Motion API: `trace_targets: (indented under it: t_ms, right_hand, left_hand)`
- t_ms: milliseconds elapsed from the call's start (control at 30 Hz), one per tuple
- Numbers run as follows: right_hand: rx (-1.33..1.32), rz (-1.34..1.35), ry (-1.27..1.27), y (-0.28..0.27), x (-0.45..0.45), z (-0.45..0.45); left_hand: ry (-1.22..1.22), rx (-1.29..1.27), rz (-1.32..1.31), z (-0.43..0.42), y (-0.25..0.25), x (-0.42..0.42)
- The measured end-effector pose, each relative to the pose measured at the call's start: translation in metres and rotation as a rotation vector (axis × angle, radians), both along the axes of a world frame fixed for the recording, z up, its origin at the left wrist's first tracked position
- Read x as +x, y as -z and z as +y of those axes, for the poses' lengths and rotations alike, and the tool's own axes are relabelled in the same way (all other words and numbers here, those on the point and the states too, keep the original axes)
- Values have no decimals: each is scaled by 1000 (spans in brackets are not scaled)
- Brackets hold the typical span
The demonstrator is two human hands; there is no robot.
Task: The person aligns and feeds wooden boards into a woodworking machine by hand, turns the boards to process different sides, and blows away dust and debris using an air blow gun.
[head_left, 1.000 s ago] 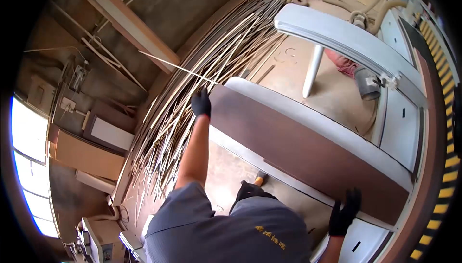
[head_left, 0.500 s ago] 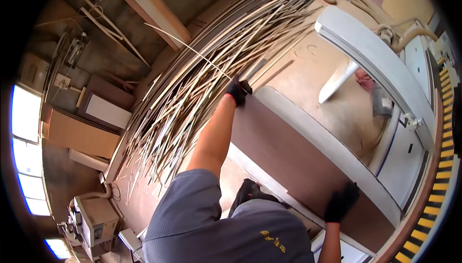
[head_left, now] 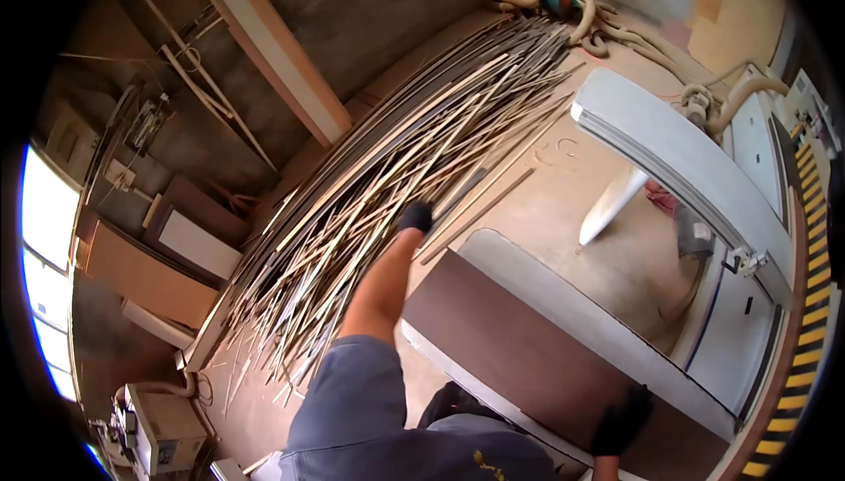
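My left hand (head_left: pixel 416 217), in a black glove, is stretched out over the near edge of a big heap of thin strips (head_left: pixel 378 190), just off the far-left corner of a long brown board (head_left: pixel 519 340). Its fingers are hidden, and no strip clearly extends from it. The board lies on a pale sliding-table surface (head_left: pixel 563 292). My right hand (head_left: pixel 623 419), also gloved in black, rests on or just above the board's near-right part with its fingers apart.
A pale machine arm (head_left: pixel 678 155) spans the right side, with a grey bucket (head_left: pixel 694 234) under it. Yellow-black striped edging (head_left: pixel 810 305) runs at far right. Boards (head_left: pixel 145 261) lean at the left. Hoses (head_left: pixel 651 50) lie at the back; a box (head_left: pixel 167 428) stands lower left.
The thin strip that stuck out from my left hand is gone from it. My left hand has moved off the board's corner toward the heap. The view has shifted; my right hand stays at the board.
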State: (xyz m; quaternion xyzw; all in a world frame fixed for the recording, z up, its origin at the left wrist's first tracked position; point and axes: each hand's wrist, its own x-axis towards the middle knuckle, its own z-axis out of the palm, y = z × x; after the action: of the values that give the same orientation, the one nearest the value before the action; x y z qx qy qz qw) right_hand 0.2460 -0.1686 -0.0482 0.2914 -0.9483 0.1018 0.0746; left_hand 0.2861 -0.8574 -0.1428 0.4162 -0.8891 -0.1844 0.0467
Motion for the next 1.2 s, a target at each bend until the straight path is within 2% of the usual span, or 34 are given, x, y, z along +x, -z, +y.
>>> trace_targets:
  t_ms: [33, 67, 100, 133, 200, 267, 300, 333, 367, 400, 433, 467, 533, 600, 667, 733, 800, 933, 1000, 1067, 1133, 1200]
  right_hand:
    - [-7, -13, -11, -2, -3, 1]
    - [-5, -7, 1, -4, -5, -2]
    - [28, 13, -3, -6, -5, -4]
    - [65, 27, -12, -7, -2, -5]
    - [118, 44, -1, -4, 1, -3]
    - [167, 62, 0, 1, -3, -4]
    - [133, 68, -7, 2, -4, -3]
    - [104, 69, -7, 2, -2, -1]
    - [108, 37, 2, -2, -1, -2]
    - [126, 0, 7, -9, -1, -1]
    - [87, -26, 10, -11, -1, -1]
    - [105, -39, 11, -10, -1, -2]
    - [117, -33, 45, -9, -1, -6]
    - [126, -7, 44, -7, -1, -7]
    - [113, 69, 2, -8, -1, -3]
    - [145, 12, 157, -17, 19, 16]
    - [70, 58, 160, -23, 32, 8]
    - [-104, -3, 160, -18, 75, 6]
    - [-110, 19, 261, -36, 105, 31]
    - [-139, -7, 369, -51, 130, 54]
    - [-139, -6, 641, -55, 170, 113]
    - [-138, 190, 821, -62, 220, 176]
  left_hand:
    - [-3, -64, 68, -43, 50, 13]
    - [92, -213, 80, -60, 33, 29]
    - [-103, -167, 20, -77, 9, 33]
    - [-199, -126, 14, -85, -28, 44]
    - [-182, -211, 61, -111, -72, 75]
    - [-361, -181, 54, -122, -123, 102]
    - [-395, -288, -23, -163, -101, 133]
    - [-539, -221, -428, -160, -133, 141]
    - [-655, -314, -610, -113, -188, 136]
    - [-714, -396, -605, -129, -186, 151]
    - [-706, -497, -535, -169, -155, 173]
    - [-625, -648, -390, -159, -154, 172]
    - [-386, -297, -238, -136, -152, 153]
    - [-42, -374, 263, -107, -99, 137]
    - [130, -275, 376, -27, -99, 101]
    - [392, -172, 557, 79, -108, 50]
    - [595, -38, 588, 164, -114, 34]
    - [1141, -99, 362, 296, -106, 48]
    - [1374, -57, 413, 336, -106, 51]
    - [1361, -89, 396, 371, -105, 40]
    - [1425, -145, 419, 411, -98, 20]
    - [1468, -279, 421, 451, -93, -1]
